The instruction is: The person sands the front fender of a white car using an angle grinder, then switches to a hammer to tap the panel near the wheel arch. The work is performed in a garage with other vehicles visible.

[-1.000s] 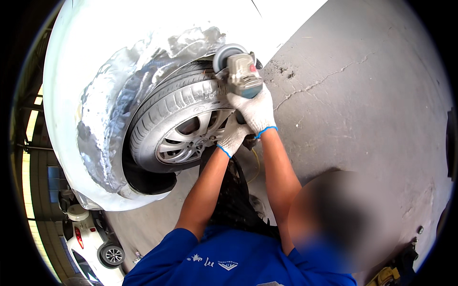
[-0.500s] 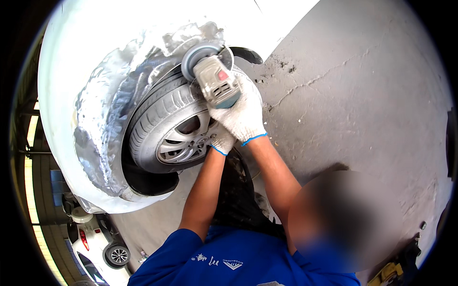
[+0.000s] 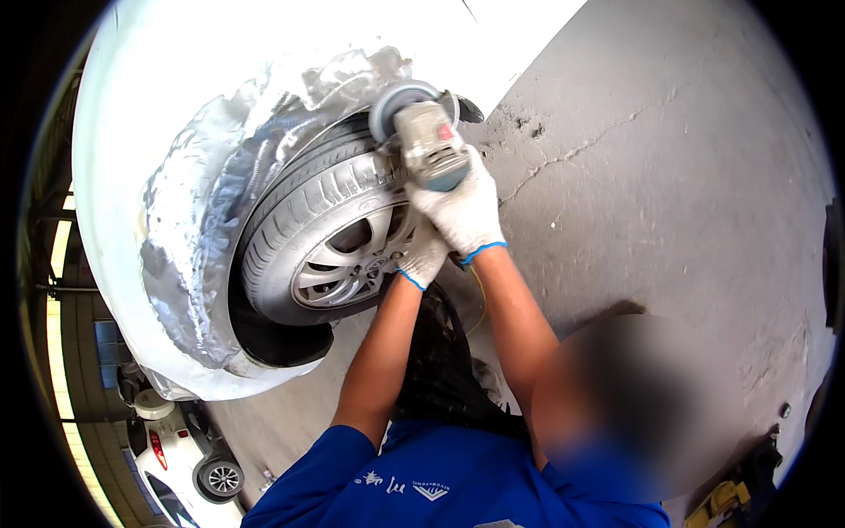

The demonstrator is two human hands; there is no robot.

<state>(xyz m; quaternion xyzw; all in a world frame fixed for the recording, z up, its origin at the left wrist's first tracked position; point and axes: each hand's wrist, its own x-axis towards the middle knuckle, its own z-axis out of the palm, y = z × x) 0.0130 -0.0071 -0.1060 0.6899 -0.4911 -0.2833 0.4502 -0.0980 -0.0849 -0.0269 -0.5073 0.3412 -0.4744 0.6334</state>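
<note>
My right hand (image 3: pixel 464 208), in a white knit glove with a blue cuff, is closed around the body of an angle grinder (image 3: pixel 430 141). Below it, my gloved left hand (image 3: pixel 426 255) is closed at the tool's rear end, its fingers mostly hidden. The grinder's round disc (image 3: pixel 384 113) lies at the wheel-arch edge of a white car panel (image 3: pixel 110 229), above the tyre. A wide band of bare, scuffed metal (image 3: pixel 207 211) runs around the arch. Beneath the grinder stands the dusty tyre (image 3: pixel 273 238) with its silver spoked wheel (image 3: pixel 352 261).
A dark arch liner (image 3: pixel 282 343) shows at the lower end of the wheel opening. A yellow cord (image 3: pixel 483 304) hangs beside my right forearm. Cracked grey concrete floor (image 3: pixel 634 202) spreads to the right. Another white car (image 3: pixel 180 458) stands at lower left; a blurred patch covers the lower right.
The grinder and both hands have moved right along the arch edge, toward its right end. More of the yellow cord now shows. Both hands keep their hold.
</note>
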